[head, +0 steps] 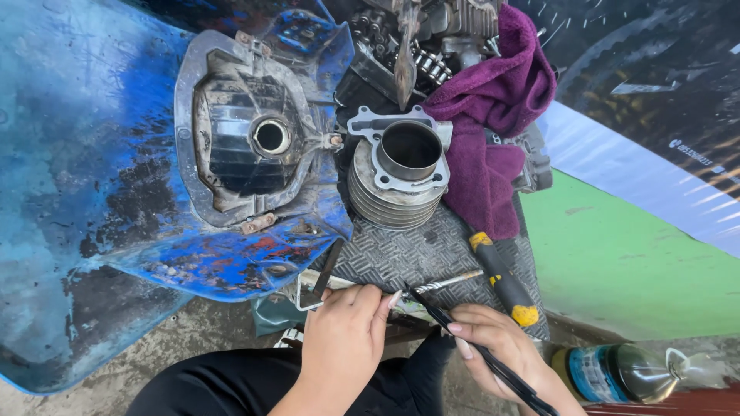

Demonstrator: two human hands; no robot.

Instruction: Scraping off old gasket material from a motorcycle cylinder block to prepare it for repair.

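Observation:
My left hand [344,333] is closed on a small metal part [312,294], with a thin twisted metal rod [447,283] sticking out to the right of its fingers. My right hand [493,348] grips a slim black tool [478,353] like a pen, its tip [408,290] touching the rod near my left fingertips. Both hands hover over a ribbed grey mat [416,254]. Behind them stands a finned engine cylinder [401,173] with an open bore.
A worn blue plastic fairing [92,192] with a headlight housing [254,146] lies at left. A purple rag [493,115] drapes over engine parts. A yellow-and-black screwdriver [505,281] lies on the mat. A plastic bottle of dark liquid [624,374] lies at lower right.

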